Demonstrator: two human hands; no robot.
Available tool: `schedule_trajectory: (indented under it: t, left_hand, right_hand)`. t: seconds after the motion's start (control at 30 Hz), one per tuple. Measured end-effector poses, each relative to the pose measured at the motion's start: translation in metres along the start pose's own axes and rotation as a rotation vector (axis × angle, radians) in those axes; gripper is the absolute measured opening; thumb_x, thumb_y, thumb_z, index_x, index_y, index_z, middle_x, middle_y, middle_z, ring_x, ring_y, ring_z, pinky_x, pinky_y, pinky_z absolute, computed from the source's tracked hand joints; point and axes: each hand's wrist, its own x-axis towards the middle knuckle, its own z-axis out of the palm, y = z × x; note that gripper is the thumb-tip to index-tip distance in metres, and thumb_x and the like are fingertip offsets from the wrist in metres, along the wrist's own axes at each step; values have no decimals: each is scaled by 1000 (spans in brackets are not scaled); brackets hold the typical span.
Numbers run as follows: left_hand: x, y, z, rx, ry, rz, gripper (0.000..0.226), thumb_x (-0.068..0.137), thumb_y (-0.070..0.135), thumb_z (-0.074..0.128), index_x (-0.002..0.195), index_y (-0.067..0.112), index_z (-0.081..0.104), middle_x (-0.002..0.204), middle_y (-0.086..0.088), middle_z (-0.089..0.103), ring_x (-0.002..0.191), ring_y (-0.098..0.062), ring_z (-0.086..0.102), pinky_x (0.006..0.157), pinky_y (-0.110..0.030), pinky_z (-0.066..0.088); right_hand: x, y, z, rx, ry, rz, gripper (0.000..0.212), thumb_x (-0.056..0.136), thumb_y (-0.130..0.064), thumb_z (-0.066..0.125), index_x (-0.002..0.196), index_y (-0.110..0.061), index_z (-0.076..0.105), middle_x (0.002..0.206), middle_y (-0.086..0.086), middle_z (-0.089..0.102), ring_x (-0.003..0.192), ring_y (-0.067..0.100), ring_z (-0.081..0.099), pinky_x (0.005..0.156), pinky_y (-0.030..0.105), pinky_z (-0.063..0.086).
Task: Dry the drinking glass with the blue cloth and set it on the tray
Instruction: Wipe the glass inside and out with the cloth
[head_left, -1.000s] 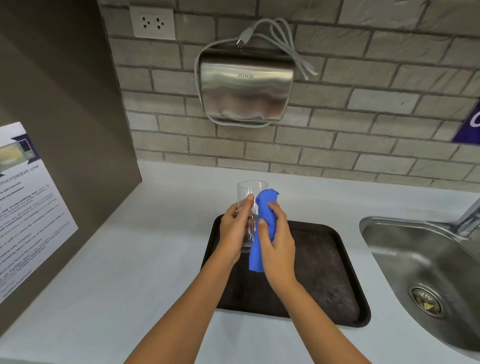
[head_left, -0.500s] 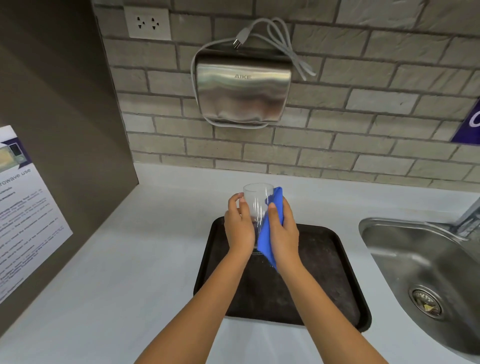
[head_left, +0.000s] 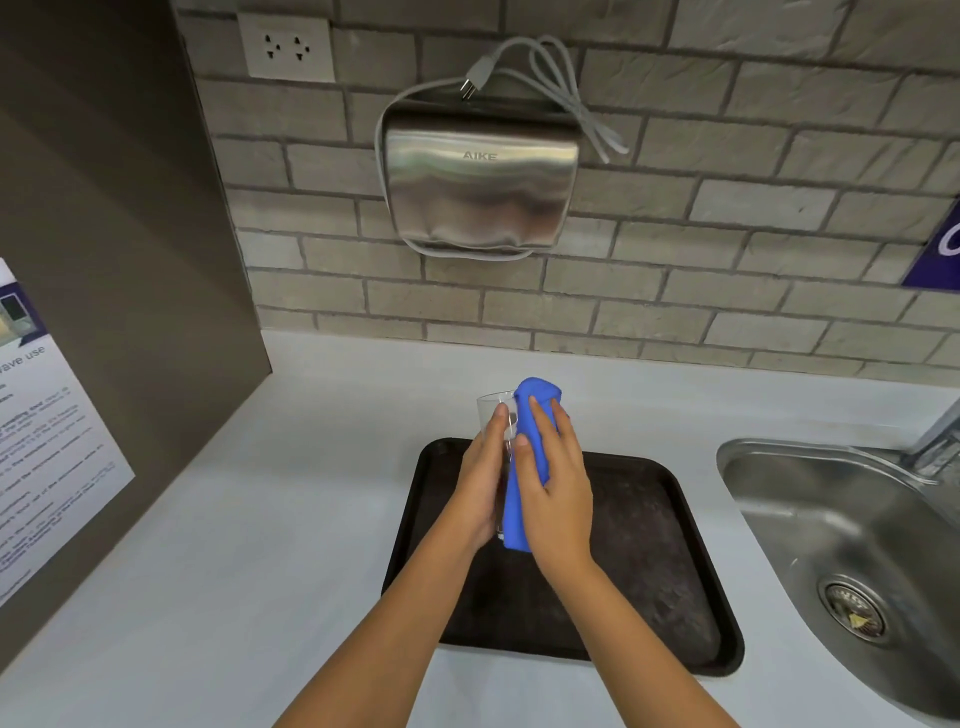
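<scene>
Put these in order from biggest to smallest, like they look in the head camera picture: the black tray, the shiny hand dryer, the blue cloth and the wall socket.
1. black tray, by far the biggest.
2. hand dryer.
3 and 4. blue cloth and wall socket look about alike; hands cover part of the cloth, so no ranking.

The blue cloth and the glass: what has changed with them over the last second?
The blue cloth, pressed by the right hand, slid up the clear drinking glass and now bunches over its rim. The left hand kept its grip on the glass throughout. Nothing was let go; the glass stays upright over the dark rectangular tray.
</scene>
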Motion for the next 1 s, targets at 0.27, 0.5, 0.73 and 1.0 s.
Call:
schedule_trajectory:
  t: [0.27, 0.5, 0.73, 1.0]
  left_hand:
    - [1, 16, 2, -87, 84, -132, 57, 96, 61, 42, 122, 18, 69, 116, -10, 76, 111, -25, 71, 95, -38, 56]
    - [-12, -22, 13, 732, 252, 76, 48, 109, 4, 19, 153, 9, 38, 153, -3, 51, 142, -35, 44, 99, -31, 53]
    - [-2, 12, 8, -165, -18, -63, 66, 97, 66, 38, 131, 17, 67, 128, -15, 72, 118, -27, 69, 89, -36, 60]
    - [4, 20, 12, -305, 80, -162, 72, 91, 72, 42, 124, 14, 69, 110, -12, 77, 103, -27, 74, 87, -42, 60]
  right_hand:
    - [31, -6, -17, 392, -67, 439, 39, 100, -43, 42, 133, -28, 55, 116, -1, 68, 100, 14, 66, 92, 37, 54]
    - [-10, -12, 0, -347, -60, -189, 44, 100, -41, 37, 142, -48, 38, 159, -13, 26, 140, 8, 30, 108, 22, 29]
    - [28, -19, -16, 261, -139, 183, 38, 98, -46, 44, 135, -54, 42, 148, -14, 45, 125, -4, 48, 100, 24, 46]
    - [42, -2, -30, 563, -291, 521, 45, 90, -58, 51, 122, -28, 61, 103, 3, 76, 91, 17, 74, 76, 31, 59]
